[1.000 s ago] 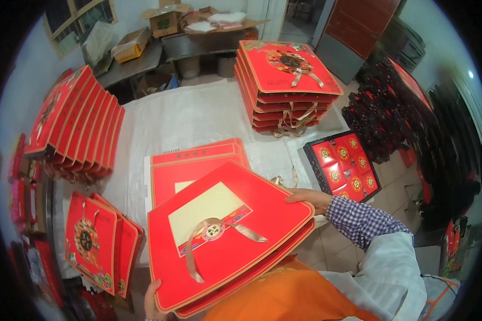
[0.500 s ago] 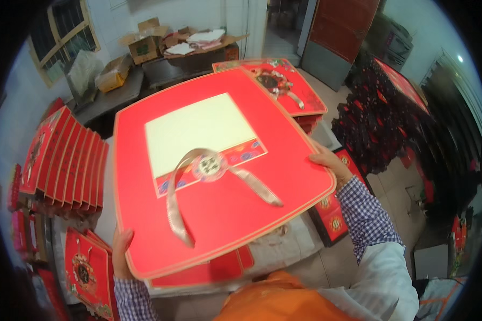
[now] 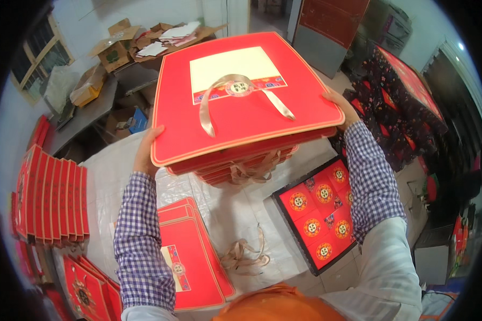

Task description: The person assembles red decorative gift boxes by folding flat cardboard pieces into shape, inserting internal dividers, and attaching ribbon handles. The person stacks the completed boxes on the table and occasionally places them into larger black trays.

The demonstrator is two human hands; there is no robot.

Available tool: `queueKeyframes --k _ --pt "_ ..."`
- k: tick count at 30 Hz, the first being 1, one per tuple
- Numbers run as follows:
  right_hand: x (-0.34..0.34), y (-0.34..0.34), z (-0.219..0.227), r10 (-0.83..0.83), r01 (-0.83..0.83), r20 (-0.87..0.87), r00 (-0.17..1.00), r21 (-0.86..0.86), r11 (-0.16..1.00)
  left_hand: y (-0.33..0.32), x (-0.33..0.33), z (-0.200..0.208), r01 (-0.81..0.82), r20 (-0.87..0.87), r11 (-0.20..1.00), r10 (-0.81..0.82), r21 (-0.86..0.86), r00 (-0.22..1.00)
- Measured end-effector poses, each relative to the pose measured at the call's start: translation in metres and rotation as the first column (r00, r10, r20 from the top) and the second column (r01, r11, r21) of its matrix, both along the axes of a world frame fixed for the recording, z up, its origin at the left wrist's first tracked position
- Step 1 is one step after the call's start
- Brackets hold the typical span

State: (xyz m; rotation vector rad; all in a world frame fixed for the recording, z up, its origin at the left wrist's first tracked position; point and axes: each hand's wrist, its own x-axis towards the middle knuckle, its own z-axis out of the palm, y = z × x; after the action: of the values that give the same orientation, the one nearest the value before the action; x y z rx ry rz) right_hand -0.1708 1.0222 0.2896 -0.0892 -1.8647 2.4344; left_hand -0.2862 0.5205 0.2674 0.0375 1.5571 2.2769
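Surface: white plastic sheet [image 3: 118, 176] is spread over the worktable, with red boxes stood on edge [image 3: 51, 198] at its left.
Held thing: red box lid [image 3: 241, 101] with a gold ribbon is held up level, just above the stack of red boxes [image 3: 235, 166].
Left hand [image 3: 146, 152]: closed on the lid's left edge.
Right hand [image 3: 341, 107]: gripped on the lid's right edge.
Nearby: flat red lids [image 3: 190, 257], loose ribbons [image 3: 246, 257] and a black tray of round red items [image 3: 318, 211] are laid below.

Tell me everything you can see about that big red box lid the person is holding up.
The red lid is a large, flat, rounded-corner piece that looks like glossy card, with a thin gold border. It bears a cream panel, a patterned band with a round medallion, and a beige ribbon handle. It is held almost level above a stack of similar red lids, the left hand and right hand gripping opposite edges.
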Motion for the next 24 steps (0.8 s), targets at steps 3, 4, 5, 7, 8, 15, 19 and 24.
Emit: queueKeyframes --k 3,4,5,7,8,15,19,24 --pt "-0.030 0.024 -0.018 -0.013 0.010 0.048 0.999 0.049 0.999 0.021 -0.025 -0.009 -0.008 0.007 0.999 0.008 -0.035 1.000" --pt "-0.038 0.035 -0.024 -0.007 0.004 0.079 0.997 0.043 0.999 0.028 -0.031 -0.013 -0.023 0.013 0.996 0.024 -0.082 1.000" --pt "-0.045 0.042 -0.028 0.002 -0.006 0.111 0.994 0.036 0.999 0.036 -0.033 -0.015 -0.032 -0.004 0.995 0.032 -0.093 0.999" --pt "-0.055 0.052 -0.036 0.012 -0.017 0.147 0.989 0.035 0.999 0.048 -0.036 -0.020 -0.052 -0.035 0.992 0.048 -0.111 0.998" --pt "-0.059 0.054 -0.040 0.011 -0.020 0.158 0.987 0.058 0.998 0.048 -0.042 -0.028 -0.060 -0.067 0.992 0.053 -0.111 0.996" --pt "-0.064 0.055 -0.054 0.042 -0.045 0.120 0.992 0.024 0.999 0.039 -0.060 -0.018 0.058 0.059 0.968 -0.045 -0.245 0.997" --pt "-0.053 0.076 -0.088 -0.136 0.137 0.102 0.985 -0.007 0.990 0.017 -0.065 -0.037 0.058 -0.171 0.933 -0.126 -0.355 0.977" --pt "0.012 0.059 -0.078 -0.344 0.326 -0.076 0.936 0.559 0.762 -0.054 0.009 -0.069 -0.225 -0.209 0.844 0.137 -0.487 0.968"
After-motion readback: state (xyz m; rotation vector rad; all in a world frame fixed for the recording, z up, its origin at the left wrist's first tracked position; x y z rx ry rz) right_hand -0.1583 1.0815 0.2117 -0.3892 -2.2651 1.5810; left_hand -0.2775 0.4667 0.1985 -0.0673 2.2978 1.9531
